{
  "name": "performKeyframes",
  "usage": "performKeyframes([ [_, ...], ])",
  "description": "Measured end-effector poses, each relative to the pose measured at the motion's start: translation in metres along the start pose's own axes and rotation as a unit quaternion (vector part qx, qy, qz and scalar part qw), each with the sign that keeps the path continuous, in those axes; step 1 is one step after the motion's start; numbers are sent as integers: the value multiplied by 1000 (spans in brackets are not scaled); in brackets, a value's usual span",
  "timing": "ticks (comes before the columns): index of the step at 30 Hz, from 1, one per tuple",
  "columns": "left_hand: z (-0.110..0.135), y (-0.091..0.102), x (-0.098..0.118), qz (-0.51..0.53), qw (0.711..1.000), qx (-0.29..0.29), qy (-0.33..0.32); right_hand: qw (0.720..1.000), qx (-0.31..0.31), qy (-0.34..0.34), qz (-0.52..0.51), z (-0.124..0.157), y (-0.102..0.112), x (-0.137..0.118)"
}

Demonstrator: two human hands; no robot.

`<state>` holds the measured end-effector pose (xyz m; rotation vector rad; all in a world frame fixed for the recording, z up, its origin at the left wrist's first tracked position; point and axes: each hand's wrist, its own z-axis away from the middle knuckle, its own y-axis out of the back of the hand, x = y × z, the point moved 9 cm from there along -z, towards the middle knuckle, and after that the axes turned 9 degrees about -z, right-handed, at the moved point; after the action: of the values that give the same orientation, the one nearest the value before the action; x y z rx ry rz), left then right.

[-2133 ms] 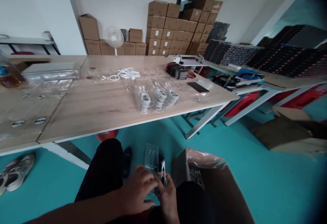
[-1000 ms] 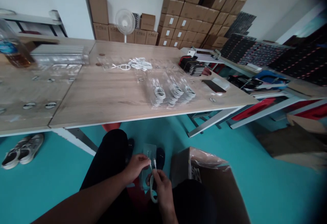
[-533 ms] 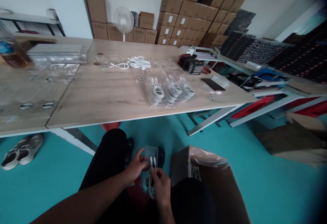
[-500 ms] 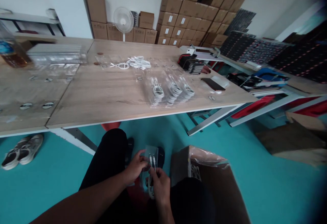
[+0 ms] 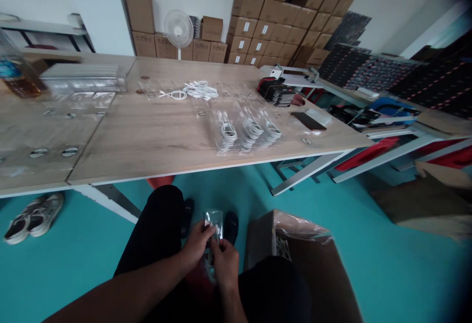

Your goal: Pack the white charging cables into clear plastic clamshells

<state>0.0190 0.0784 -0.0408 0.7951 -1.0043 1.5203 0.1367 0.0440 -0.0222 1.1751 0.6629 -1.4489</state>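
Note:
Low between my knees, my left hand (image 5: 198,243) grips the side of a clear plastic blister tray (image 5: 214,217). My right hand (image 5: 225,262) pinches a white charging cable (image 5: 210,270) against that tray, its fingertips close to my left thumb. The cable's coil hangs below, partly hidden by my right hand. On the table (image 5: 136,146) ahead, several stacked clear trays (image 5: 227,133) hold coiled white cables. Farther back lies a loose pile of white cables (image 5: 200,90).
An open cardboard box (image 5: 260,242) with a plastic liner and white cables inside stands by my right knee. Empty clear trays (image 5: 83,78) are stacked at the table's left. A phone (image 5: 309,121) and a black bundle (image 5: 276,92) lie at its right.
The tray has tilted and now shines with glare. My right hand has moved slightly left and up, closer to my left hand; the cable ends are now mostly covered by fingers.

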Motion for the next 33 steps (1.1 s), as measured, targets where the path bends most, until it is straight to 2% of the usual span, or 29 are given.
performKeyframes([
  [7, -10, 22, 2, -30, 995, 94, -31, 998, -4, 39, 52, 1, -11, -16],
  [10, -15, 28, -1, 4, 993, 113, -22, 992, -21, 67, 104, 6, -16, -26],
  [14, -16, 23, -16, 73, 991, 86, 66, 974, -18, 99, 205, 9, -19, -30],
  [16, -15, 19, -17, 86, 991, 64, 85, 970, -15, 109, 216, 8, -18, -28],
  [21, -12, 5, -4, 68, 996, -22, 49, 972, 4, 102, 214, 8, -3, -21],
  [25, -10, 4, 4, 49, 998, -24, 25, 949, 47, 186, 250, 15, 10, -37],
  [27, -9, 4, 5, 44, 998, -25, 25, 946, 61, 207, 240, 15, 15, -40],
  [33, -3, -1, 8, 54, 996, -58, 37, 981, 40, 122, 144, 2, 21, -17],
])
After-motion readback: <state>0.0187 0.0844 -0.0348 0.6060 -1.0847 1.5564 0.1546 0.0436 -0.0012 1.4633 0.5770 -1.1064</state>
